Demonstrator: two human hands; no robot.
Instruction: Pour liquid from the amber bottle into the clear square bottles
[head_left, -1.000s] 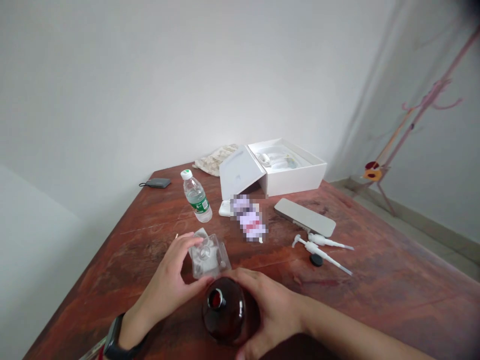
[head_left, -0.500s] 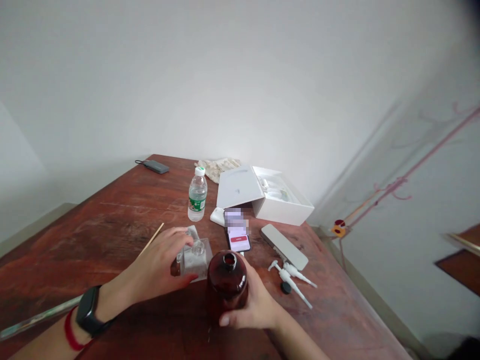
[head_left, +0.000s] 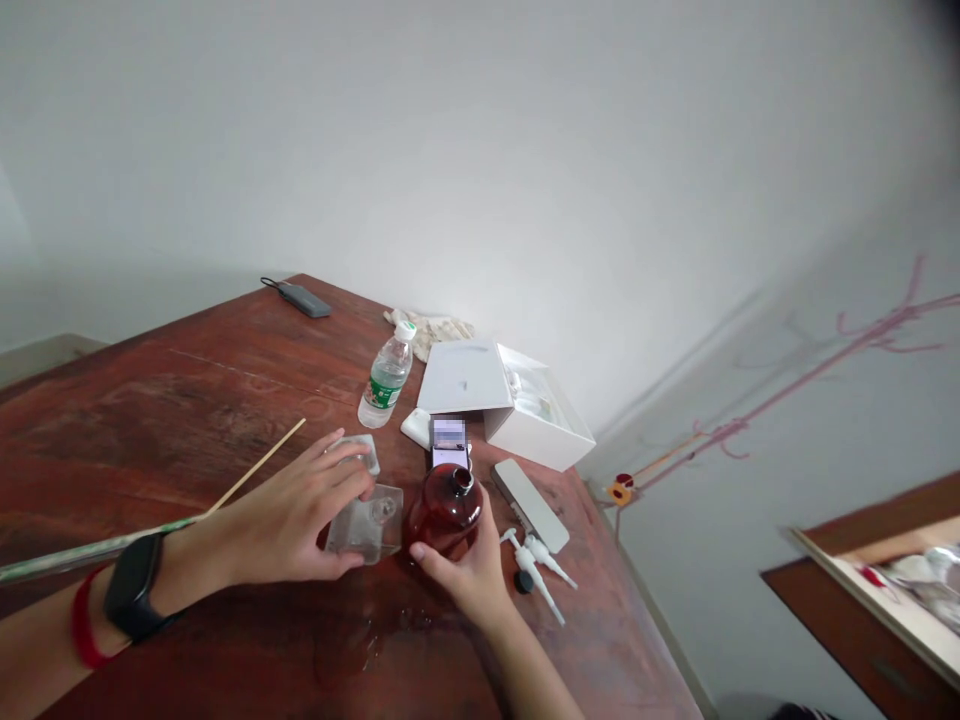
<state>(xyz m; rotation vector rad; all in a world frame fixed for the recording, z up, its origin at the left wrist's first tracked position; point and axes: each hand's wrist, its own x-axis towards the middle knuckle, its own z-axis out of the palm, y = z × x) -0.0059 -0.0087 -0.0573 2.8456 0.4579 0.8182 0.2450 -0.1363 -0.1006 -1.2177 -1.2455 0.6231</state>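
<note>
My right hand is wrapped around a dark brown bottle with an open, capless neck. Just left of it is a clear square bottle with a round open neck. My left hand curves around that clear bottle, thumb at its near side and fingers over its far side. A second clear square piece lies behind my left fingers, partly covered by them. To the right of the brown bottle are two white pump heads and a small black cap.
A water bottle stands farther back, beside a phone and an open white box. A grey case lies at right. A thin stick is at left. Wet spots show on the near tabletop.
The view has tilted and shifted. My right hand has carried the brown bottle away from me, and it now overlaps the phone's lower part. Wet spots on the table have come into sight.
</note>
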